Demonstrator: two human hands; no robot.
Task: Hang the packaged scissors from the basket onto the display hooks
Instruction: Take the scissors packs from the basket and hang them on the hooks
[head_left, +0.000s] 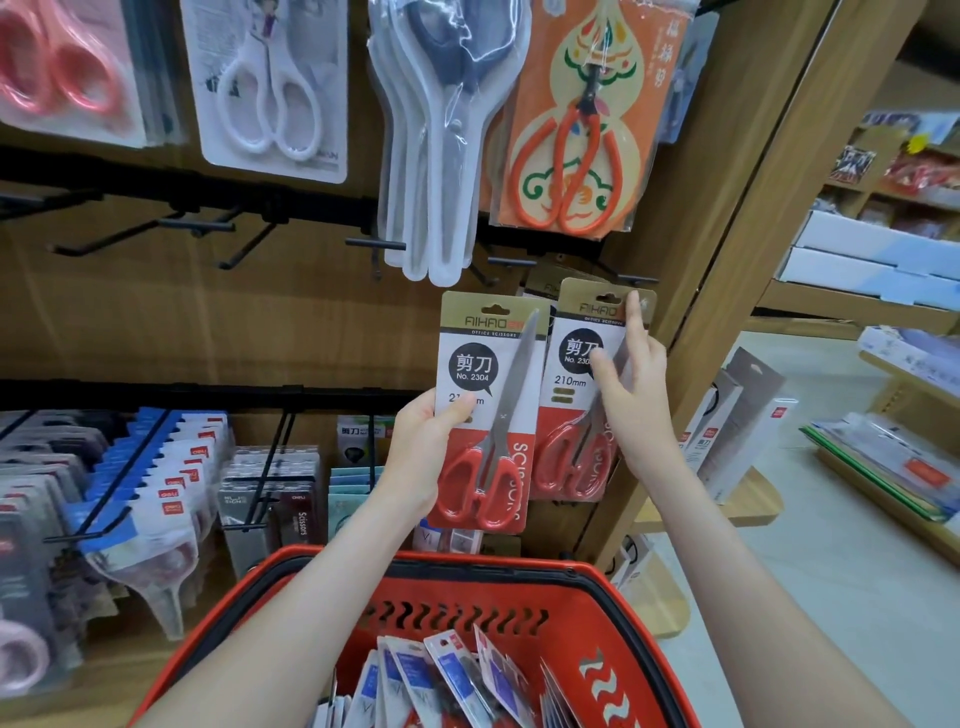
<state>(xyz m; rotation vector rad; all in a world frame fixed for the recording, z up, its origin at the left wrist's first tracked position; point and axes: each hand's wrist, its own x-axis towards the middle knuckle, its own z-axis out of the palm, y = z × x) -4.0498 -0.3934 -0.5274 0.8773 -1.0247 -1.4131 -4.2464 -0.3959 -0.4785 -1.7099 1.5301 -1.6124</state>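
Note:
My left hand (423, 452) grips a carded pack of red-handled scissors (488, 410) by its left edge, held upright in front of the shelf. Just right of it, a second identical pack (574, 395) hangs at a black display hook (623, 278). My right hand (631, 384) rests on that pack with straight fingers, the index fingertip up by the hanging hole. Below, a red basket (597, 670) holds several more blue-labelled scissor packs (441, 680).
Black empty hooks (208, 226) stick out of the rail at upper left. Other scissor packs (566, 119) hang above, and blue-carded packs (156, 467) fill the lower left hooks. A wooden shelf post (737, 249) stands right, with more shelves beyond.

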